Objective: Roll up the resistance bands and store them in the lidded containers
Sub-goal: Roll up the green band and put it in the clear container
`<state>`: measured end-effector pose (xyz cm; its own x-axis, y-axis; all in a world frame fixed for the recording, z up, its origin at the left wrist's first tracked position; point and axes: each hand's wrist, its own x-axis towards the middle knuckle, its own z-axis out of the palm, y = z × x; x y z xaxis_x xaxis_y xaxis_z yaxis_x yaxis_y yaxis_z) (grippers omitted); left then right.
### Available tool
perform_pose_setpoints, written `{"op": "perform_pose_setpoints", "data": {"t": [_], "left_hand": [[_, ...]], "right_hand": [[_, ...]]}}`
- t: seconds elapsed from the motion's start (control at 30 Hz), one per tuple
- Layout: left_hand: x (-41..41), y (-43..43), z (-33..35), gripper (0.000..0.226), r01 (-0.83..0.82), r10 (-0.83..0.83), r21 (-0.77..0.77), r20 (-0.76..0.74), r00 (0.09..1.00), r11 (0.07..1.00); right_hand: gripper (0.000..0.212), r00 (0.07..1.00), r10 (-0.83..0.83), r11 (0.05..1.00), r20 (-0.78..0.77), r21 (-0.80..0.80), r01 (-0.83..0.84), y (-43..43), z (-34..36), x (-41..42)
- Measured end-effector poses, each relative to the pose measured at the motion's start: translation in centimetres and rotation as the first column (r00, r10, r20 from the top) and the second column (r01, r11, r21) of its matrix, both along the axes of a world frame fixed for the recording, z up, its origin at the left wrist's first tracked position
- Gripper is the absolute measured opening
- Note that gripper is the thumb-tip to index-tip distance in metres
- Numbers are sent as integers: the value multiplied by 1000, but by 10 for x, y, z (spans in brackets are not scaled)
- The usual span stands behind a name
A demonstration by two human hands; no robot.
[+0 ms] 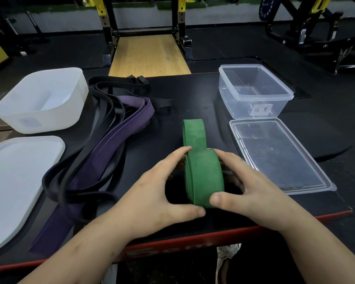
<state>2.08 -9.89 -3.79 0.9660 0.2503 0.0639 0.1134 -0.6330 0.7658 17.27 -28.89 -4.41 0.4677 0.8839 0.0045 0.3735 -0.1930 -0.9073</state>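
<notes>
A green resistance band (203, 173) stands on edge as a thick roll on the black table, with a short loop of it still loose behind. My left hand (158, 191) grips the roll's left side, thumb curled under its front. My right hand (244, 185) grips the right side, thumb pressed on the front of the roll. A purple band (111, 146) and several black bands (103, 111) lie tangled to the left. A clear lidded container (254, 93) stands open at the back right, its clear lid (279, 154) flat in front of it.
A white frosted tub (41, 101) sits at the back left with its white lid (19, 181) lying nearer. The table's red front edge (193, 242) runs just below my wrists. Gym racks and a wooden platform (150, 56) stand behind the table.
</notes>
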Motion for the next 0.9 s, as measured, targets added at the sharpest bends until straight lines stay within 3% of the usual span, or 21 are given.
{"op": "perform_pose_setpoints", "data": {"t": [0.1, 0.23, 0.4, 0.6, 0.9], "left_hand": [[4, 2, 0, 105, -7, 7, -29, 13, 1000, 1000], [-1, -1, -3, 101, 27, -26, -84, 12, 1000, 996], [-7, -1, -5, 116, 0, 1, -36, 12, 1000, 999], [-1, 1, -1, 109, 9, -9, -59, 8, 1000, 998], [-6, -2, -4, 114, 3, -2, -31, 9, 1000, 1000]], "right_hand": [[103, 998, 54, 998, -33, 13, -53, -3, 0, 0], [94, 997, 53, 998, -49, 22, -52, -5, 2, 2], [86, 999, 31, 999, -25, 23, -30, 0, 4, 1], [101, 996, 79, 997, -40, 15, -79, -9, 1, 3], [88, 995, 33, 999, -95, 45, -29, 0, -1, 4]]}}
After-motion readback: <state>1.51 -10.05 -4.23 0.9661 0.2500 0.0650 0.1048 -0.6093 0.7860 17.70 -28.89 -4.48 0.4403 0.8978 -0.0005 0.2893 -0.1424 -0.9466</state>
